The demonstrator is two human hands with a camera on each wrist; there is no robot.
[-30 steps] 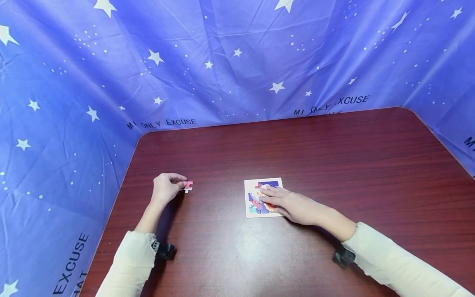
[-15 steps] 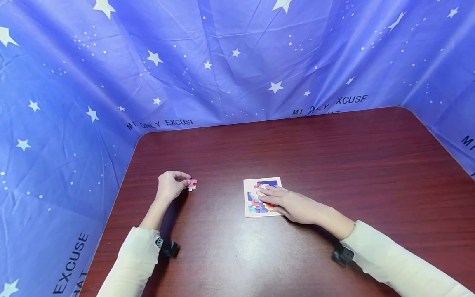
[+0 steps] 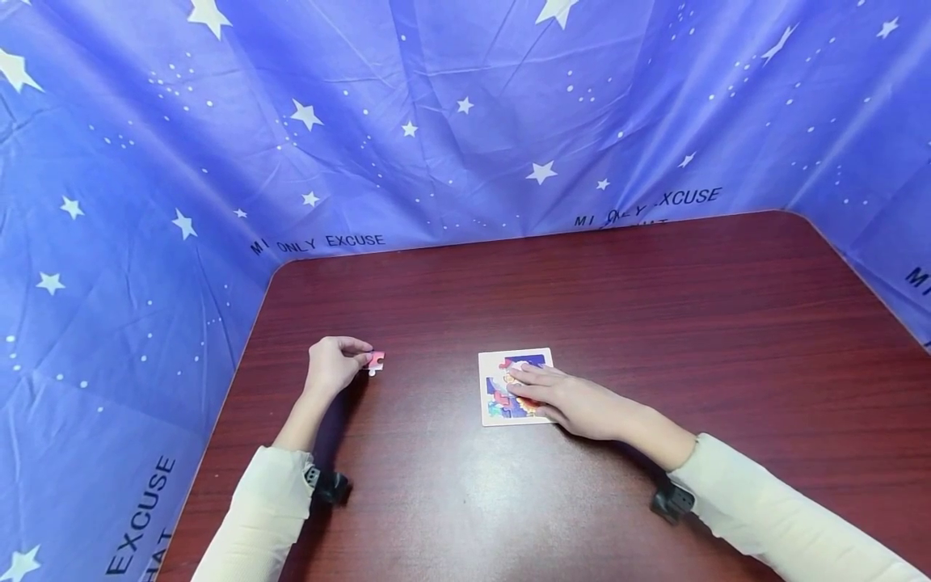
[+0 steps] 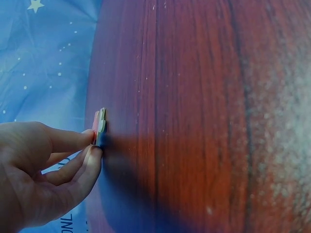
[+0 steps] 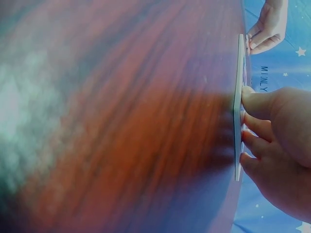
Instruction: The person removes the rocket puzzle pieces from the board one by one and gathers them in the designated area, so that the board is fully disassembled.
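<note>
On the left side of the table, my left hand (image 3: 334, 372) pinches a pink and white jigsaw piece (image 3: 377, 361) between thumb and fingertips. The left wrist view shows the piece (image 4: 101, 124) edge-on, close to the tabletop; whether it touches the wood I cannot tell. Right of it lies a square puzzle board (image 3: 490, 365) with a pale border, a dark blue ground and colourful picture pieces. My right hand (image 3: 582, 402) rests on the board with fingers extended, hiding its right part. In the right wrist view, the thumb and fingertips (image 5: 252, 165) press on the thin board's face (image 5: 238, 109).
The dark red-brown wooden table (image 3: 655, 307) has rounded far corners. Blue star-printed cloth (image 3: 465, 145) with black lettering hangs behind it and along both sides. A small black camera is worn on each wrist, at the left cuff (image 3: 333, 487) and right cuff (image 3: 672, 501).
My left hand shifted slightly to the right with the jigsaw piece during the first half second, then stayed nearly still. The right hand and the board have not moved.
</note>
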